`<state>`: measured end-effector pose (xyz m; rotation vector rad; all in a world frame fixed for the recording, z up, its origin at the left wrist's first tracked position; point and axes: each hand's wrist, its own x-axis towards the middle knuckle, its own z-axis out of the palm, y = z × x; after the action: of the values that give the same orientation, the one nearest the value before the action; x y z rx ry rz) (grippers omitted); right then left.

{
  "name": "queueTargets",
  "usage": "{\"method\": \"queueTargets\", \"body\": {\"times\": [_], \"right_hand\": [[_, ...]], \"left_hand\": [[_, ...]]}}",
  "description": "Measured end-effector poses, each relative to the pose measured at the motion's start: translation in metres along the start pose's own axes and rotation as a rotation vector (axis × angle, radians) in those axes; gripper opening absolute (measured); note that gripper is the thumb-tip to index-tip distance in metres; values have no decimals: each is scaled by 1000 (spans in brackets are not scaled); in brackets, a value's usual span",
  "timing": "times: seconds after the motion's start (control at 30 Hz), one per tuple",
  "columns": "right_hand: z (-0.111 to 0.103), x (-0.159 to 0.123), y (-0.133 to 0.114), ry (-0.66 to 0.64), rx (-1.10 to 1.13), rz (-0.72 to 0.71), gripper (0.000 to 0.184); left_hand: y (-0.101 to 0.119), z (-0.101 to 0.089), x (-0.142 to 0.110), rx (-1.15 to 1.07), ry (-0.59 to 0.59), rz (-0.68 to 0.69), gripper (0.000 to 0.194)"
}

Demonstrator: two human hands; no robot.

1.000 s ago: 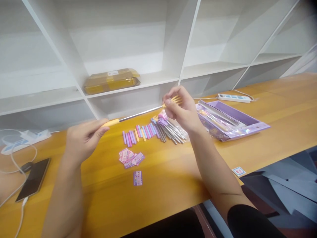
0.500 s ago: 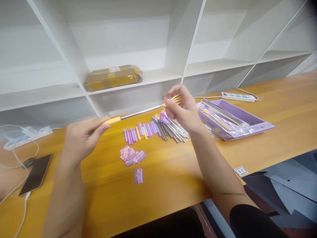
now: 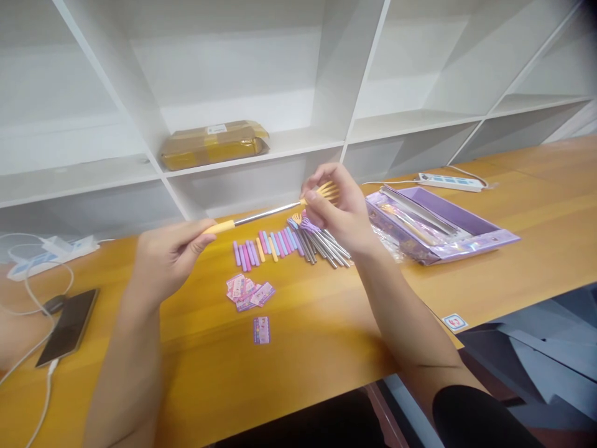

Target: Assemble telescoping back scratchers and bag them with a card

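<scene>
I hold a telescopic back scratcher (image 3: 265, 214) stretched between both hands above the wooden table (image 3: 326, 330). My left hand (image 3: 168, 258) pinches its yellow grip end. My right hand (image 3: 338, 211) is closed on its yellow claw head. The thin metal rod runs between them. Under it lie a row of pastel grips (image 3: 265, 246) and a bunch of metal rods with small claw heads (image 3: 321, 242). A small pile of pink sticker cards (image 3: 247, 291) and one single card (image 3: 261, 330) lie nearer me.
A purple box with plastic wrapping (image 3: 438, 227) sits to the right, a white power strip (image 3: 450, 182) behind it. A phone (image 3: 68, 326) on a cable and another power strip (image 3: 46, 255) are at the left. A taped brown parcel (image 3: 214, 144) rests on the white shelf.
My left hand has moved right, toward my right hand, so the metal rod between them looks shorter. My right hand has barely shifted.
</scene>
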<state>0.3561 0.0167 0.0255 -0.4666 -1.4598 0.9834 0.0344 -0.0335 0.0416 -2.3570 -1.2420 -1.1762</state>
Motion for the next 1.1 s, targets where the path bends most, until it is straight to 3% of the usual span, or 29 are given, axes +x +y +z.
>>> {"method": "queueTargets", "body": {"times": [0.5, 0.77, 1.1], "right_hand": [[7, -3, -6, -33, -14, -26, 29], [7, -3, 3, -71, -54, -149, 34], [6, -7, 4, -91, -96, -209, 22]], "left_hand": [[9, 27, -2, -86, -26, 54, 30], [18, 29, -1, -46, 25, 127, 24], [33, 22, -1, 16, 3, 139, 26]]}}
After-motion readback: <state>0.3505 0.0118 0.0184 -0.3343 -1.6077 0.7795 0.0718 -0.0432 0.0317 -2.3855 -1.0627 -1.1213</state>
